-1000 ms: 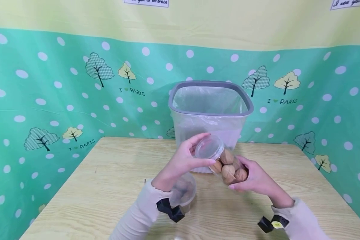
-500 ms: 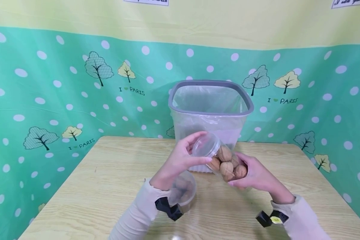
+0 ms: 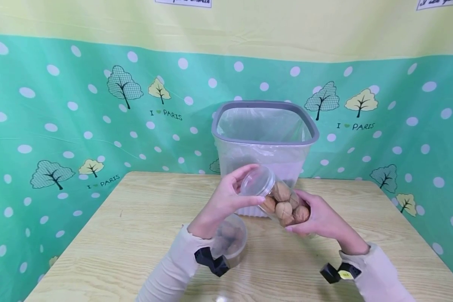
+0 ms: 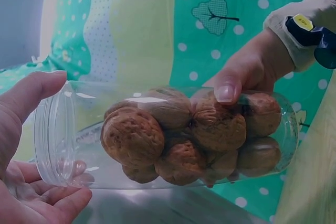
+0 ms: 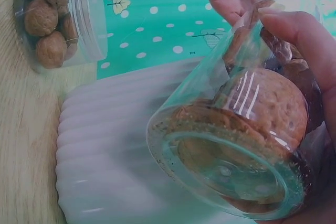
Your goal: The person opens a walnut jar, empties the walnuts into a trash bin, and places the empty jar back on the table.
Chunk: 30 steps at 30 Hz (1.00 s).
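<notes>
A clear plastic jar (image 4: 86,135) holding several walnuts (image 3: 284,209) is held tilted above the table, its lid end up and to the left. My left hand (image 3: 226,196) grips the clear screw lid (image 3: 257,181), thumb on one side and fingers on the other. Around the jar's lower body curls my right hand (image 3: 322,216), with its thumb across the wall in the left wrist view. The right wrist view shows the jar's round base (image 5: 226,171) close up. A second clear jar (image 3: 235,247) with walnuts stands upright on the table, partly hidden by the left forearm.
Behind the hands stands a pale waste bin (image 3: 264,153) with a grey rim and a clear liner. The wooden table (image 3: 143,218) reaches back to a green dotted cloth (image 3: 188,138). A small shiny thing (image 3: 222,298), too cut off to identify, lies at the bottom edge.
Both hands have shifted slightly left and up with the jar. Their grip on lid and body looks the same. The second jar and the bin have not moved.
</notes>
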{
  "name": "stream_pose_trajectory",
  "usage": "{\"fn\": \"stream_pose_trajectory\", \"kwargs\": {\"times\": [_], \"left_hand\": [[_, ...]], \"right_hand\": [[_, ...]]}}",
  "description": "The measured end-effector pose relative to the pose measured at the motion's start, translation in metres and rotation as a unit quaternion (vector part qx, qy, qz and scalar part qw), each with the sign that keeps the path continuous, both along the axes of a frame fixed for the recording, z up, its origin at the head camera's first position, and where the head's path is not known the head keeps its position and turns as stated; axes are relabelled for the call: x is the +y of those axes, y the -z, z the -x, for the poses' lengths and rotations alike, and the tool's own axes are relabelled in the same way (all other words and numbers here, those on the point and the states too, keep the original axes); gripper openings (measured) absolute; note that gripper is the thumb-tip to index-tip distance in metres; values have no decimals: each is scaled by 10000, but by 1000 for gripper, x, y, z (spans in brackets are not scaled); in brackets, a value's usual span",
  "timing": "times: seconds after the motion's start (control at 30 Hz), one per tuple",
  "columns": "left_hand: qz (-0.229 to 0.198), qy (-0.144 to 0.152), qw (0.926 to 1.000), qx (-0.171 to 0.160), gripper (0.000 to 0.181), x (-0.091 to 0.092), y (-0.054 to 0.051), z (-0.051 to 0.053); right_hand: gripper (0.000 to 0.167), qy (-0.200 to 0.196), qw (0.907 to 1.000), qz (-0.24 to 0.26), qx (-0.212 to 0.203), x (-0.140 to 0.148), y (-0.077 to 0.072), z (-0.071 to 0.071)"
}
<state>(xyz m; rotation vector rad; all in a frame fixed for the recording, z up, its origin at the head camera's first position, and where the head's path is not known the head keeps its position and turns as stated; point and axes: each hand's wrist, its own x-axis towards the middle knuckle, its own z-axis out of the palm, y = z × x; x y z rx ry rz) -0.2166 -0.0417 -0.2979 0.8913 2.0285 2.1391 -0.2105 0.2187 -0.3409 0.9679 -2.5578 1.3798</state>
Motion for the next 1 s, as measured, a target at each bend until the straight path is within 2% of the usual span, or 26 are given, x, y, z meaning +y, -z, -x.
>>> {"fn": "stream_pose_trajectory", "kwargs": {"times": [0.47, 0.8, 1.0], "left_hand": [[-21, -3, 9999, 120, 70, -2, 1, 1], [47, -83, 9999, 81, 68, -1, -1, -1], [69, -156, 9998, 138, 68, -1, -1, -1]], "right_hand": [[69, -9, 9999, 76, 110, -3, -2, -2], [69, 101, 9997, -29, 218, -3, -3, -1], [65, 12, 9999, 82, 112, -4, -2, 0]]}}
